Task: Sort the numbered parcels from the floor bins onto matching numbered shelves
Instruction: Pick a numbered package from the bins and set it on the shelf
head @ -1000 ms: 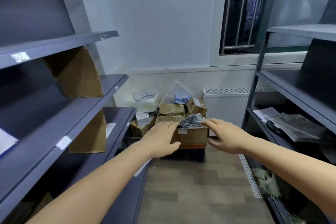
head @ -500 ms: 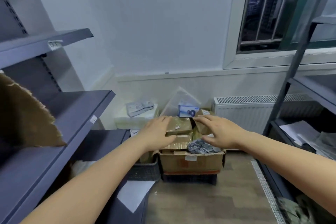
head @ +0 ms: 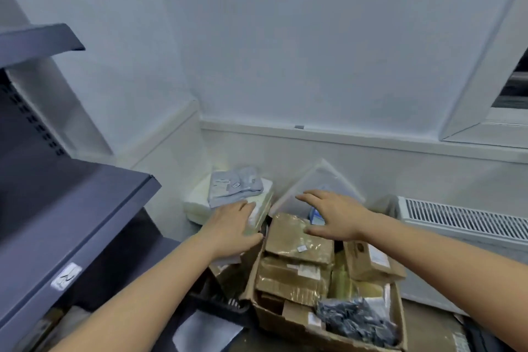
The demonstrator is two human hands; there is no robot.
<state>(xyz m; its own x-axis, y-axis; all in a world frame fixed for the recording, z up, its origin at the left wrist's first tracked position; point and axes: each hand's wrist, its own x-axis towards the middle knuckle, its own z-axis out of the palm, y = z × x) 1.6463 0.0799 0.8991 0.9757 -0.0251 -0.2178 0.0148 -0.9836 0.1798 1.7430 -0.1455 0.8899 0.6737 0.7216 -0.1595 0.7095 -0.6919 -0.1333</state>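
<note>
Both hands stretched out over a heap of parcels at the far wall, palms down.

Left hand (head: 233, 224): fingers straight and slightly spread, released, gripping nothing; fingertips laid flat on the near edge of a white plastic-wrapped parcel (head: 258, 210) at the left of the heap. On top of that white bundle, a grey mailer bag (head: 235, 186) with small labels, just beyond the fingertips, apart from them.

Right hand (head: 333, 216): fingers extended and fanned, thumb spread toward the near side, likewise released and grasping nothing. Held low over the far end of a tape-wrapped brown parcel (head: 297, 240); whether touching it or just above, cannot tell. Partly hidden beneath the palm, a small blue-and-white box (head: 315, 216). Behind the hand, leaning against the wall, a clear flat bag (head: 325, 180).

Open cardboard box (head: 328, 334) on the floor, near right, packed with parcels: the brown one on top at the far end, a second taped brown parcel (head: 291, 277) below it, a small carton with a white label (head: 371, 261) at the right, a dark crinkled bag (head: 354, 321) at the near right corner.

At left, grey metal shelf (head: 85, 214) with a small white number tag (head: 66, 276) on its front lip, digits blurred. At far right, white radiator (head: 463, 220) along the wall.
</note>
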